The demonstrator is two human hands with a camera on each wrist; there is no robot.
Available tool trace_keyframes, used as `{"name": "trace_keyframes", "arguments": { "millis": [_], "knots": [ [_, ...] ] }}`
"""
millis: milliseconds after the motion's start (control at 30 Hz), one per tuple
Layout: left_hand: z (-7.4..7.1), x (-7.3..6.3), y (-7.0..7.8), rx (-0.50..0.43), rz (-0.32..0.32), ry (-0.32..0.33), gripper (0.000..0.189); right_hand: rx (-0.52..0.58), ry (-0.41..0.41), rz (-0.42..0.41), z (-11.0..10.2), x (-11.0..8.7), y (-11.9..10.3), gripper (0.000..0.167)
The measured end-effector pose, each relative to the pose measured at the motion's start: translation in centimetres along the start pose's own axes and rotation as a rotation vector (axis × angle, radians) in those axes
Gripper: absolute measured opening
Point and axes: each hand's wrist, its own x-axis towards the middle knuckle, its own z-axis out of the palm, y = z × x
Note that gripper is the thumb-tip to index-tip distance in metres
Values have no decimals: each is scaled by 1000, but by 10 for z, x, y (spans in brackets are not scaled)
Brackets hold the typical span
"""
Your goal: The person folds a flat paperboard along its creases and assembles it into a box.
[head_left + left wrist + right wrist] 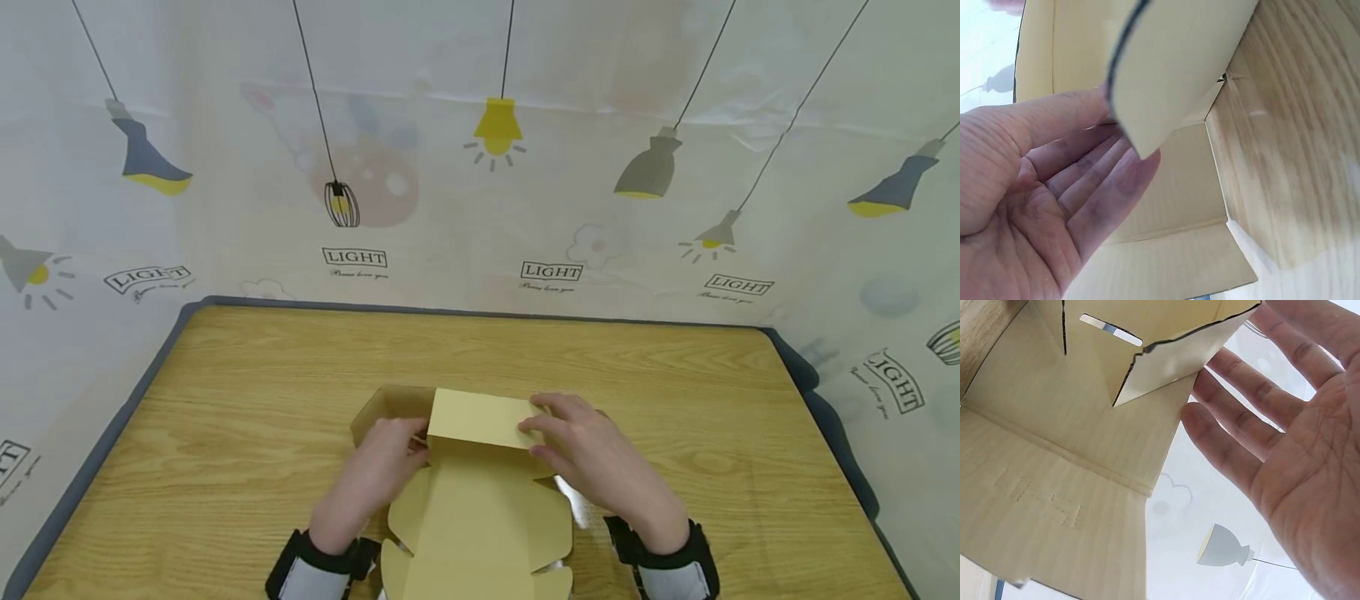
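Observation:
A partly folded cardboard box point(480, 517) stands before me on the table, its plain inside facing up and its notched side flaps spread toward me. At its back left, my left hand point(375, 471) pinches the edge of a small box flap point(1175, 69) between thumb and fingers. On the right, my right hand point(596, 458) touches the end of the raised back panel point(480, 417), its fingers fairly straight. The right wrist view shows those fingers along the outside of the cardboard point(1054, 437), near an upright flap point(1185, 359) and a slot.
The wood-grain table point(247, 400) has a dark grey edging point(450, 312) around it. Behind and beside it hangs a pale sheet point(450, 208) printed with lamps. Black bands with pale patches circle both wrists.

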Motion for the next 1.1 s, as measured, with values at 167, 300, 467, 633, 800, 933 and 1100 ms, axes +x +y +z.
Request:
{"name": "trace_keyframes", "arguments": {
  "millis": [167, 300, 467, 633, 800, 933, 1100],
  "knots": [
    [5, 2, 0, -20, 8, 13, 24, -11, -4, 16, 0, 0, 1, 25],
    [15, 6, -1, -62, 3, 62, 27, -48, 22, 9, 0, -1, 3, 26],
    [26, 10, -3, -69, 49, 124, 31, -73, 65, 9, 1, 0, 8, 27],
    [28, 10, -4, -31, 84, 135, 37, -54, 59, 31, 0, 2, 10, 26],
    [29, 10, -5, -18, 115, 144, 36, -51, 52, 38, -1, 2, 10, 26],
    [29, 11, -5, -6, 122, 155, 27, -53, 53, 35, -1, 2, 11, 25],
    [30, 11, -4, -30, 83, 150, 22, -57, 50, 30, 0, 1, 10, 24]
  ]
}}
